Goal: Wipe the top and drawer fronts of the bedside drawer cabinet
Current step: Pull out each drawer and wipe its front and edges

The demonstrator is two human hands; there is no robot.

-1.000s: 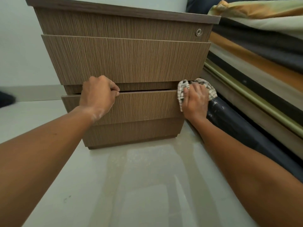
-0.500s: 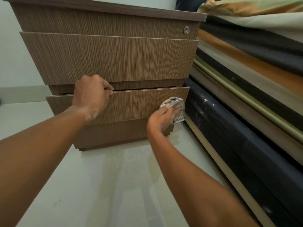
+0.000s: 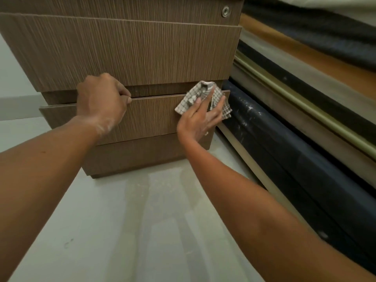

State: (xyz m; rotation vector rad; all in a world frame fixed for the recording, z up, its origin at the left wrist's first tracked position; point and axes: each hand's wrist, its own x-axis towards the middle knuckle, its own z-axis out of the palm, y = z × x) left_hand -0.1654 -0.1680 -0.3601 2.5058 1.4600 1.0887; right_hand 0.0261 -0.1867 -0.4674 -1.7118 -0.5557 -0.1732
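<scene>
The brown wood-grain drawer cabinet (image 3: 132, 51) stands on the floor right in front of me. Its lowest drawer (image 3: 154, 117) is pulled out a little. My left hand (image 3: 101, 100) grips that drawer's top edge near the middle, fingers curled over it. My right hand (image 3: 200, 117) presses a checked cloth (image 3: 200, 94) flat against the upper right corner of the same drawer front. A round metal lock (image 3: 225, 11) sits at the top drawer's right end. The cabinet's top is out of view.
A bed frame (image 3: 301, 102) with dark, tan and brass-coloured bands runs along the right, close to the cabinet's side. Pale tiled floor (image 3: 132, 231) stretches towards me. A light wall (image 3: 10, 74) lies to the left.
My right hand with the cloth went from the drawer's right edge down across its front, then back up to the upper right corner. The view moved closer. The left hand kept its grip.
</scene>
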